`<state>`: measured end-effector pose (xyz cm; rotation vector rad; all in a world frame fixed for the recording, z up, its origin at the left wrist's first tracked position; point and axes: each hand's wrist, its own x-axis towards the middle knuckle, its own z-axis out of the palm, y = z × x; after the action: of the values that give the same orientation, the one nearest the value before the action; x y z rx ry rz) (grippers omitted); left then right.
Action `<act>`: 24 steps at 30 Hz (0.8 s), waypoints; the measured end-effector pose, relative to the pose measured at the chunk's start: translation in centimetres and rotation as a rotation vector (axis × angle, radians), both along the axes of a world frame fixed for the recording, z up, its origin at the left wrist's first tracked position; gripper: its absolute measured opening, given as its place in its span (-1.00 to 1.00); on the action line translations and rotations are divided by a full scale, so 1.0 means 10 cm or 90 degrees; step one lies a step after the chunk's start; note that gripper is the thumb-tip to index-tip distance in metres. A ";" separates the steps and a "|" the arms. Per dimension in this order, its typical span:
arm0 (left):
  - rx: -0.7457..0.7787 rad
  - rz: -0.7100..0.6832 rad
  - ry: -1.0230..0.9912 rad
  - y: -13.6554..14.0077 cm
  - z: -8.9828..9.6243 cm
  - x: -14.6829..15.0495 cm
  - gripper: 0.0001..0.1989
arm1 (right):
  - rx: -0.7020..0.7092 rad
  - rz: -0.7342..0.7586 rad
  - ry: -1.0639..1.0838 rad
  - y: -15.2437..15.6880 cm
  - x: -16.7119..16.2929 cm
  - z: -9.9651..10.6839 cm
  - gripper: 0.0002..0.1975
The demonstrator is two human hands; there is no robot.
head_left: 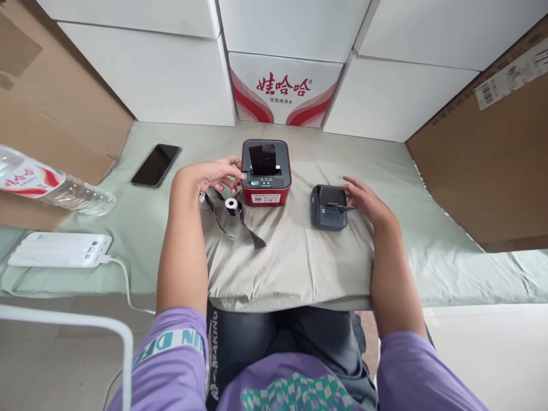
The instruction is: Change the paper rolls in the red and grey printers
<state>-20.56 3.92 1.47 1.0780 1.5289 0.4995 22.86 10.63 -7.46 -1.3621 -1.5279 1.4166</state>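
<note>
A red and black thermal printer (267, 197) stands upright near the middle of the cloth, with a black strip (262, 160) rising from its top. My left hand (220, 173) is at that printer's left side, fingers loosely bent and the fingertips at its edge; nothing shows in its grasp. Further right lies a small dark printer (329, 220) with a black strip (345, 209) sticking out toward my right hand (363, 198). That hand is beside the small printer, its fingers extended and apart. Below my left hand are a black paper roll (232, 205) with its tail loose and a second, partly hidden roll (204, 200).
A phone (156, 165), a plastic water bottle (64, 185) and a white power bank (62, 249) with a cable lie on the left. White boxes (285, 94) line the back. Cardboard boxes (492, 154) border both sides. A white metal bar (85, 319) is at lower left.
</note>
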 end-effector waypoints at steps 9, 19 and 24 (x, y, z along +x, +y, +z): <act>-0.010 -0.006 -0.030 -0.02 0.04 -0.01 -0.47 | 0.066 0.002 -0.164 -0.12 -0.15 0.13 -0.30; 0.009 -0.011 -0.059 0.02 -0.05 -0.03 -0.42 | 0.084 -0.011 -0.160 -0.13 -0.22 0.13 -0.27; 0.053 -0.046 0.020 -0.03 0.06 -0.01 -0.52 | 0.100 -0.014 -0.142 -0.08 -0.19 0.05 -0.31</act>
<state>-20.66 3.65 2.02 1.2062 1.5018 0.5010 21.00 9.87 -6.99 -1.4731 -1.7207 1.1342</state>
